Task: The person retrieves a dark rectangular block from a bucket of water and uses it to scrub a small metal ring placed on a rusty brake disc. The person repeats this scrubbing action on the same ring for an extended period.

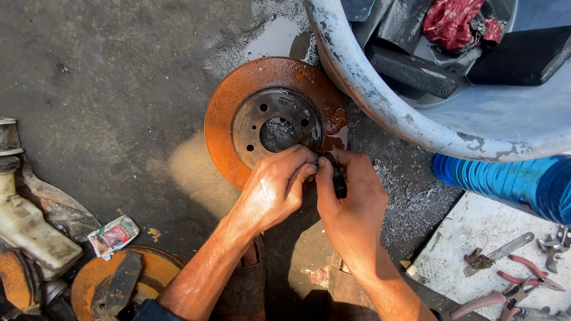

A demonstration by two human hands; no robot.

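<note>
A rusty orange brake disc (238,107) lies flat on the dark concrete ground, with a grey hub and bolt holes in its middle. Over its near edge my left hand (273,187) and my right hand (351,205) meet. Both pinch a small black part (338,178), a ring or band of rubber-like material, between their fingertips. Much of that part is hidden by my fingers.
A large pale tub (380,95) with dark blocks and a red rag stands at the upper right. Below it lies a blue plastic container (511,184). Pliers and snips (511,279) rest on a white slab. A second rusty disc (125,279) and a white reservoir (27,229) sit at left.
</note>
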